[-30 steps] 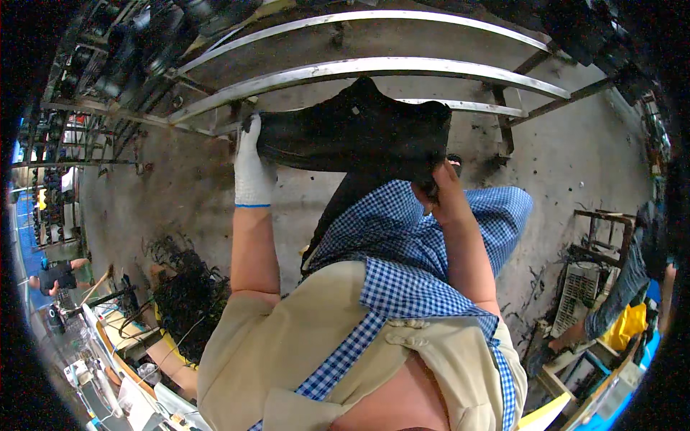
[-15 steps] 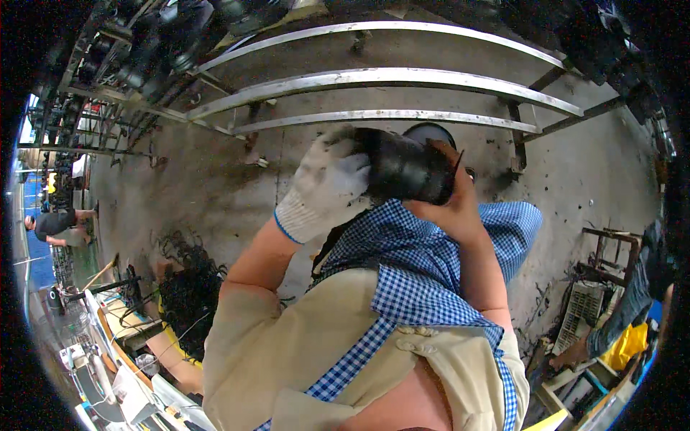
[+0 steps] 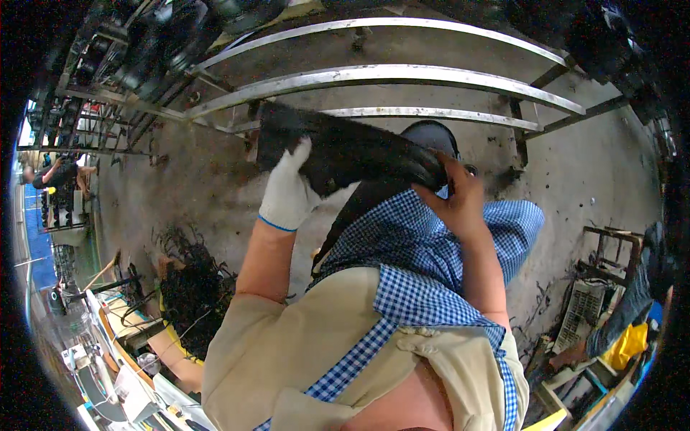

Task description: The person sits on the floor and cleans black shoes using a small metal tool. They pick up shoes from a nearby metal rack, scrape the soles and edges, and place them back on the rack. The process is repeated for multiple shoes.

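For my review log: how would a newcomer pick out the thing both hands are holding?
Find the curved metal rails across the top. Just below them, a black shoe is held between the white-gloved left hand and bare right hand. It is the only dark thing raised above the blue checked apron.

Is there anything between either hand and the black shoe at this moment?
Nothing visible. The gloved left hand grips the black shoe at its near side, and the bare right hand is on its other end. Both hands touch it directly, in front of the metal rack rails, which lie beyond the shoe.
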`<action>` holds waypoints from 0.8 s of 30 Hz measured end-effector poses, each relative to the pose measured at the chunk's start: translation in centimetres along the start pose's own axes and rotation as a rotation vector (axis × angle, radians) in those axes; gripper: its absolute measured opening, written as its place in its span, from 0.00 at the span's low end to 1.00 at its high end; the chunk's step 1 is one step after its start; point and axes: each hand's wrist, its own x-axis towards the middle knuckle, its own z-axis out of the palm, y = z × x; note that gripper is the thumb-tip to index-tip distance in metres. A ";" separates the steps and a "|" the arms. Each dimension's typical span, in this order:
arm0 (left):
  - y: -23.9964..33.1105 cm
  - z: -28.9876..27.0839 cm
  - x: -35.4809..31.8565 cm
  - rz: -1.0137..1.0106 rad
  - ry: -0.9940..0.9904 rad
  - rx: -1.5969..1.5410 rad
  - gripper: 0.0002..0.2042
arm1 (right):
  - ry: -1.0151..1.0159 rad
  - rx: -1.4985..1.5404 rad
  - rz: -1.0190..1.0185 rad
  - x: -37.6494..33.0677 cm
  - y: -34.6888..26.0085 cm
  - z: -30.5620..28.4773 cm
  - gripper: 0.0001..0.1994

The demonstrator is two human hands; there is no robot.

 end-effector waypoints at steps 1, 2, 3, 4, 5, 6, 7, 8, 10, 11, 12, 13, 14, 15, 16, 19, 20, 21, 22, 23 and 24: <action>0.1 -0.1 -0.5 0.001 -0.074 0.034 0.19 | -0.008 0.016 -0.012 0.2 -0.2 -0.6 0.33; 0.1 -0.2 -0.8 0.002 -0.148 0.069 0.20 | -0.039 0.084 0.040 0.4 -0.7 -1.2 0.29; 0.3 -0.2 -1.0 0.002 -0.221 0.103 0.22 | -0.050 0.066 0.044 0.3 -0.9 -1.4 0.29; 0.7 -0.6 -0.5 0.138 -0.279 0.153 0.24 | -0.061 0.048 0.048 0.3 -1.1 -1.5 0.28; 1.1 -0.6 -0.4 0.086 -0.325 0.164 0.26 | -0.073 0.031 0.051 0.1 -1.1 -1.5 0.28; 1.4 -0.7 -0.2 0.031 -0.366 0.180 0.27 | -0.075 0.043 0.085 0.1 -1.0 -1.3 0.27; 1.6 -0.6 -0.2 -0.024 -0.406 0.196 0.29 | -0.077 0.054 0.119 0.0 -0.6 -1.1 0.27; 1.8 -0.5 -0.3 -0.047 -0.438 0.216 0.30 | -0.079 0.065 0.152 0.0 -0.3 -1.0 0.26; 2.1 -0.4 -0.6 -0.088 -0.509 0.260 0.33 | 0.036 -0.042 0.036 0.2 0.0 -1.2 0.25; 1.7 -0.3 -1.1 -0.026 -0.471 0.299 0.33 | 0.095 -0.095 -0.021 0.4 0.0 -1.3 0.25; 1.2 0.3 -1.7 0.042 -0.436 0.337 0.33 | 0.065 -0.125 -0.022 0.8 -1.3 -1.9 0.23; 1.0 0.5 -2.0 0.098 -0.425 0.375 0.33 | 0.027 -0.181 -0.026 0.8 -2.0 -2.2 0.23; 0.9 0.6 -2.2 0.153 -0.411 0.415 0.33 | -0.010 -0.236 -0.029 0.8 -2.6 -2.4 0.22; 0.8 0.6 -2.2 0.197 -0.419 0.460 0.33 | -0.048 -0.293 -0.032 0.8 -3.2 -2.5 0.22; 0.9 0.8 -2.2 0.227 -0.377 0.408 0.33 | -0.075 -0.301 -0.049 0.8 -3.8 -2.7 0.21; 0.8 1.9 -2.2 0.265 -0.206 0.115 0.34 | -0.143 -0.317 -0.113 0.9 -5.4 -2.9 0.21; 0.8 2.2 -2.3 0.256 -0.168 0.018 0.34 | -0.157 -0.321 -0.140 1.0 -5.8 -3.0 0.22; 0.9 2.4 -2.5 0.221 -0.190 -0.029 0.34 | -0.170 -0.323 -0.165 0.9 -6.1 -2.9 0.23; 0.8 2.5 -2.7 0.247 -0.218 0.067 0.34 | -0.182 -0.308 -0.178 0.9 -6.2 -2.8 0.24; 0.7 2.5 -3.1 0.275 -0.245 0.161 0.34 | -0.195 -0.292 -0.191 0.8 -6.3 -2.7 0.25; 0.4 2.3 -3.4 0.365 -0.278 0.398 0.34 | -0.206 -0.277 -0.201 0.8 -6.4 -2.7 0.26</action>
